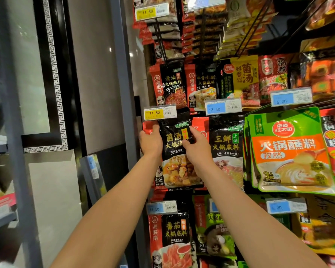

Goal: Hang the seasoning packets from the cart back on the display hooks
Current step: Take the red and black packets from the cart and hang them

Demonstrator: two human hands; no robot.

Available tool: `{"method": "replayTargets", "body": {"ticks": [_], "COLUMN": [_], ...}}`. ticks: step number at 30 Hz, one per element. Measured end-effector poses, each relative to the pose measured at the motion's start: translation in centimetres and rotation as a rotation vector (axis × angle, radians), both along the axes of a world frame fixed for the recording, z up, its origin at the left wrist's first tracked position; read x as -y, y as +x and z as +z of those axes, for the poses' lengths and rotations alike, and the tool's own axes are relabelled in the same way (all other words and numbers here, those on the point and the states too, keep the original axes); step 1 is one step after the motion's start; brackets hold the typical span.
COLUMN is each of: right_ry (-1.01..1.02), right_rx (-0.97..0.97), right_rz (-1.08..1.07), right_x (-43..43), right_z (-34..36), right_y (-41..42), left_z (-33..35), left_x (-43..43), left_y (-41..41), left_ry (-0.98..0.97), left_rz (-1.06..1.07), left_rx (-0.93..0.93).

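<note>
A black and red seasoning packet (177,169) with a mushroom-soup picture hangs upright against the display, just below a yellow 11.80 price tag (160,112). My left hand (150,141) grips its upper left edge, thumb on the front. My right hand (196,147) pinches the packet's upper right part. The hook behind the price tag is hidden by the tag and the packet. The cart is out of view.
Packets fill the hooks all around: a black three-delicacy packet (226,151) right beside it, a green dipping-sauce pack (292,151) farther right, a tomato packet (172,240) below. A grey upright post (122,93) and a wall stand left of the display.
</note>
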State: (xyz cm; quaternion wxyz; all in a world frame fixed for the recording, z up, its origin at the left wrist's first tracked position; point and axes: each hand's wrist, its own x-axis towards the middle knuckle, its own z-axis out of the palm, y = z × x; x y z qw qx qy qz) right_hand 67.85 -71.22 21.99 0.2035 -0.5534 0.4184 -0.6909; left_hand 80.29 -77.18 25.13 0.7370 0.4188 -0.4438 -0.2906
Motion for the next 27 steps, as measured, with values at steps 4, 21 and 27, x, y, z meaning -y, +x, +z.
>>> {"method": "replayTargets", "body": {"ticks": [4, 21, 27], "right_ry": [-0.004, 0.005, 0.010], "right_rx": [0.011, 0.040, -0.003], "right_rz": [0.004, -0.031, -0.023], "right_x": [0.3, 0.6, 0.6], "right_z": [-0.1, -0.8, 0.0], "right_y": [0.2, 1.2, 1.0], "left_z": [0.1, -0.4, 0.4], "left_x": [0.1, 0.3, 0.2], "left_y": [0.1, 0.4, 0.3], "left_ry": [0.007, -0.019, 0.004], "left_rz": [0.010, -0.054, -0.035], "left_rx": [0.006, 0.041, 0.037]}}
